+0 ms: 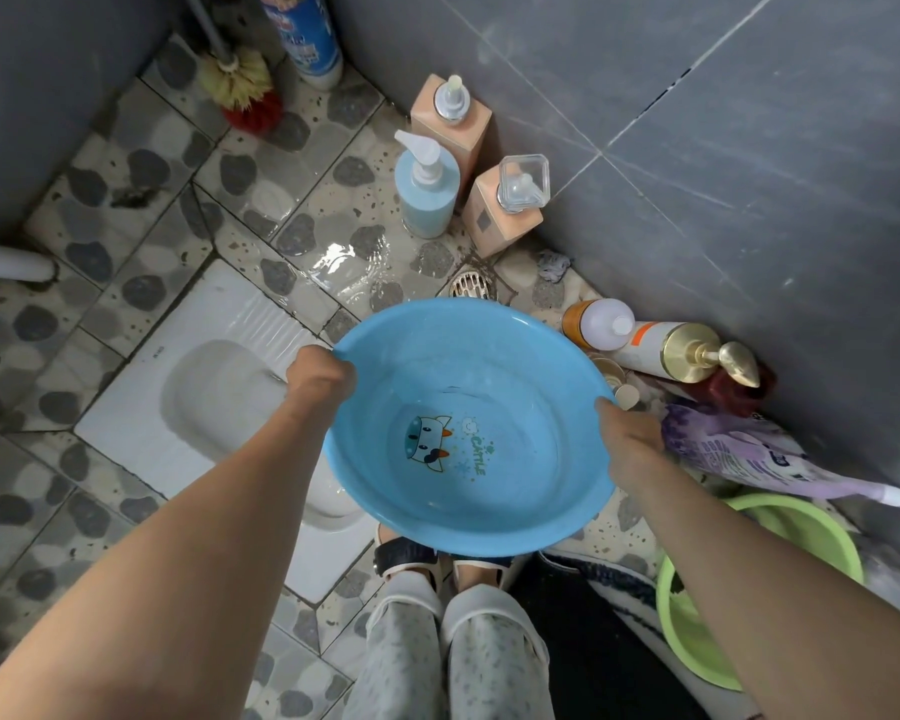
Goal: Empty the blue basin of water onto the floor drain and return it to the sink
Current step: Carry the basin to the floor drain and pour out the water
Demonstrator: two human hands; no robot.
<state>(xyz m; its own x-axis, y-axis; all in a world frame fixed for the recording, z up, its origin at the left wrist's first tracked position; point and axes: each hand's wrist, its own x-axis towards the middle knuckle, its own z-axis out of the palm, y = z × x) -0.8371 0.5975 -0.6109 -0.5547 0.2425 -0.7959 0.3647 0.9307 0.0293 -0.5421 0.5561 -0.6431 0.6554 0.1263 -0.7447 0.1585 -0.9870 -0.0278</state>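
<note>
I hold a round blue basin with a cartoon print on its bottom above the bathroom floor. A shallow pool of water lies in its bottom. My left hand grips the left rim and my right hand grips the right rim. The round floor drain sits just beyond the basin's far edge, near the wall corner. A sheet of water spreads over the tiles to the left of the drain. The sink is out of view.
A white squat toilet lies left of the basin. Pump bottles stand by the grey wall behind the drain; more bottles and a purple pouch lie at right. A green basin sits lower right. A toilet brush leans in the far corner.
</note>
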